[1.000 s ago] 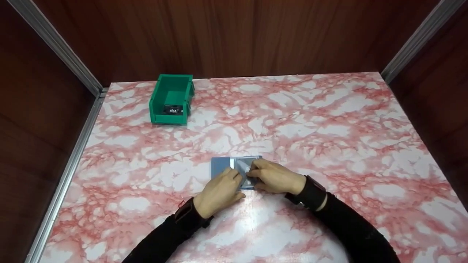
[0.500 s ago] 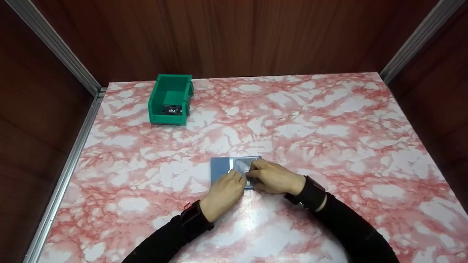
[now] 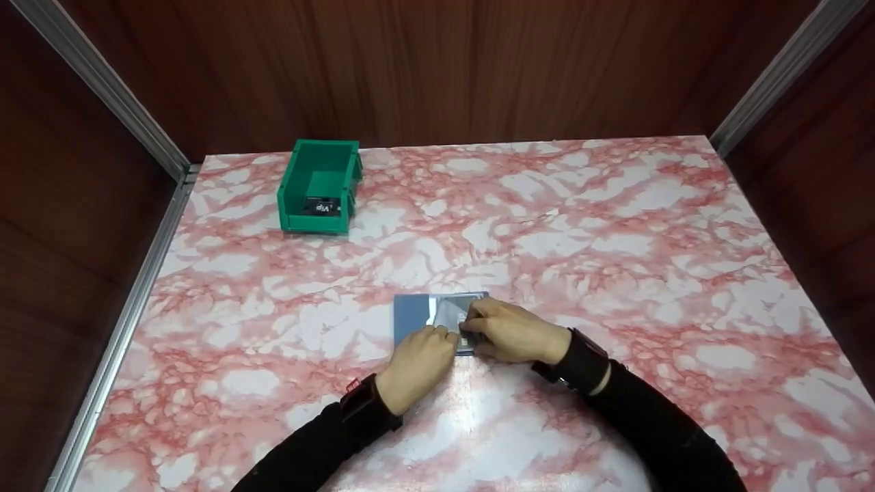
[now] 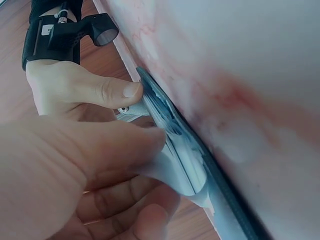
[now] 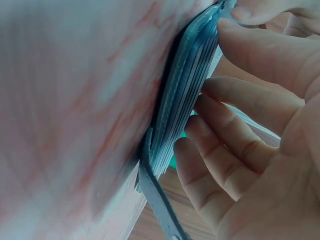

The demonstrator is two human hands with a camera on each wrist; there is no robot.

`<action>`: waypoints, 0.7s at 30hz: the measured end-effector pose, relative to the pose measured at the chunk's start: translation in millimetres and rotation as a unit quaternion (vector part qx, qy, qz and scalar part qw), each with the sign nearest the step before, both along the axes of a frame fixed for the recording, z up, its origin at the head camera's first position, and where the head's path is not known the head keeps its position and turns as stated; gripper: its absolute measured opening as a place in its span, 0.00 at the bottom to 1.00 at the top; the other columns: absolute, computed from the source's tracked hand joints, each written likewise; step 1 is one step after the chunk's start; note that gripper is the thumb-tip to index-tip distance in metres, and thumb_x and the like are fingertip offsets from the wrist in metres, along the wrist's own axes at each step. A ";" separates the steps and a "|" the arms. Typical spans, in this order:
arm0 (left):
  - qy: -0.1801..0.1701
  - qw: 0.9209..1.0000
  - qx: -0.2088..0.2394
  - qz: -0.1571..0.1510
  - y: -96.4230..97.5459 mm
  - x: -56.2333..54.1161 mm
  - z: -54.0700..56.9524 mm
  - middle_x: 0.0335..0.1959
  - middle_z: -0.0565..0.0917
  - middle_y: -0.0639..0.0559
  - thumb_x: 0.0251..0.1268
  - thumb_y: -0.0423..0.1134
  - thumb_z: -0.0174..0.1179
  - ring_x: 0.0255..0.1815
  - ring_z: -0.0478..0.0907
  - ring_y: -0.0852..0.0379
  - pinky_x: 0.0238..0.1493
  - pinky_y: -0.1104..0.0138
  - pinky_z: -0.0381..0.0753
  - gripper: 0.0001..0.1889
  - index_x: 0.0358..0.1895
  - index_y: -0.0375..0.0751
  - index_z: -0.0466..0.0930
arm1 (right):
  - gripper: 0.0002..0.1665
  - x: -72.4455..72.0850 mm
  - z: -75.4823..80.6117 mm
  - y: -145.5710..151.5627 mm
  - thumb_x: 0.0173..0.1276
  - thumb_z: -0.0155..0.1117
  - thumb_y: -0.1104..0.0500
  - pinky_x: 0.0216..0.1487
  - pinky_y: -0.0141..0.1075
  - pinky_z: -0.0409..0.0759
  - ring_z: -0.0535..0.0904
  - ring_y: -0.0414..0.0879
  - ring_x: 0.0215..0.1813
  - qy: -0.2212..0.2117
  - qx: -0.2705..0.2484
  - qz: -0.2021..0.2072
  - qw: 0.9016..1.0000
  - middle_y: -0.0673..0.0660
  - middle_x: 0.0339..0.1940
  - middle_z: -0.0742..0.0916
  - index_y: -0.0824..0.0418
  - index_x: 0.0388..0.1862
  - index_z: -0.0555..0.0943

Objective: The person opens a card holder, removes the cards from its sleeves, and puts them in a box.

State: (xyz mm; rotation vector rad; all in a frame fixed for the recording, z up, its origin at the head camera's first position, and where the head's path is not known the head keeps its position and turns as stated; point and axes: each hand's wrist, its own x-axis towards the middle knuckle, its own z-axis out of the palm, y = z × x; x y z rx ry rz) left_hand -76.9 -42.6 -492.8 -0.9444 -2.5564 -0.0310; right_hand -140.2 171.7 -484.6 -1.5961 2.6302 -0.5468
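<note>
A blue card holder (image 3: 410,317) lies open on the table, its cover spread to the left and its clear sleeves to the right. My left hand (image 3: 418,365) pinches a clear sleeve (image 4: 172,175), which bends up at the lower edge. Around the right part of the holder my right hand (image 3: 518,333) curls, thumb at the near edge, fingers over the sleeves. Seen edge-on in the right wrist view, the stacked sleeves (image 5: 182,87) run beside the right fingertips. A greyish card shows inside, partly covered by the right fingers.
At the back left stands a green bin (image 3: 316,223) with a black card (image 3: 321,206) marked "Vip" inside. Dark wood panels (image 3: 437,75) enclose the back and sides of the pink-and-white marbled table (image 3: 581,225).
My left hand has shifted slightly right and toward me over the sleeves, and its thumb has gone out of sight in the head view. The right hand has stayed in place.
</note>
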 end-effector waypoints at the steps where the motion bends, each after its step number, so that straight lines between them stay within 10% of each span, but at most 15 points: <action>1: -0.007 1.000 0.004 0.002 0.0 -0.2 0.3 0.27 0.84 0.50 0.58 0.29 0.74 0.27 0.82 0.56 0.24 0.66 0.84 0.06 0.33 0.38 0.84 | 0.21 -0.1 -0.5 0.1 0.61 0.80 0.66 0.43 0.42 0.83 0.80 0.51 0.42 0.003 -0.001 0.001 1.000 0.58 0.42 0.82 0.67 0.54 0.88; 14: -0.088 0.994 0.066 0.017 -4.1 -4.7 5.1 0.24 0.83 0.48 0.63 0.27 0.69 0.23 0.83 0.52 0.22 0.62 0.84 0.07 0.29 0.37 0.83 | 0.20 0.0 6.5 0.9 0.65 0.79 0.62 0.47 0.43 0.84 0.82 0.52 0.44 0.007 -0.021 0.006 1.000 0.60 0.44 0.84 0.68 0.53 0.88; 21: -0.158 0.977 0.134 0.041 -13.4 -5.9 10.6 0.21 0.82 0.46 0.68 0.30 0.66 0.22 0.82 0.48 0.22 0.58 0.84 0.10 0.27 0.36 0.80 | 0.22 -2.5 13.6 3.1 0.65 0.79 0.62 0.49 0.45 0.85 0.83 0.53 0.47 0.019 -0.060 -0.020 0.998 0.61 0.47 0.85 0.71 0.56 0.87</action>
